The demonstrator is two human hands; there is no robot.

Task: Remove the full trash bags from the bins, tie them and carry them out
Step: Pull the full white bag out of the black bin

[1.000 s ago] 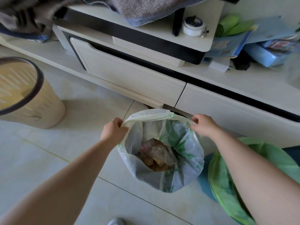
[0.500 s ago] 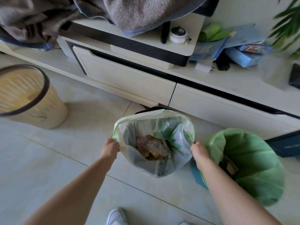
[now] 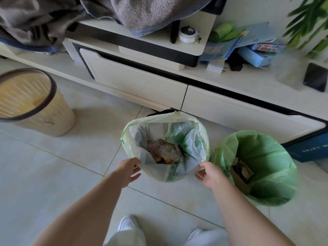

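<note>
A white trash bag with green print (image 3: 188, 144) stands open on the tiled floor, with brownish waste at its bottom. My left hand (image 3: 128, 170) pinches the near left part of its rim. My right hand (image 3: 210, 175) grips the near right part of the rim. To the right, a green trash bag (image 3: 266, 162) lines a bin and holds brown cardboard scraps. A beige bin with a dark rim (image 3: 33, 103) stands at the left with no bag in it.
A low white cabinet with drawers (image 3: 142, 82) runs behind the bags. On it lie grey cloth (image 3: 145, 13), blue boxes (image 3: 259, 54), a dark phone (image 3: 316, 79) and a roll of green bags (image 3: 221, 31). My white shoes (image 3: 127, 224) stand just below the bag.
Both hands have slid from the far part of the bag's rim to its near edge. The view has pulled back, so the green bag now shows whole.
</note>
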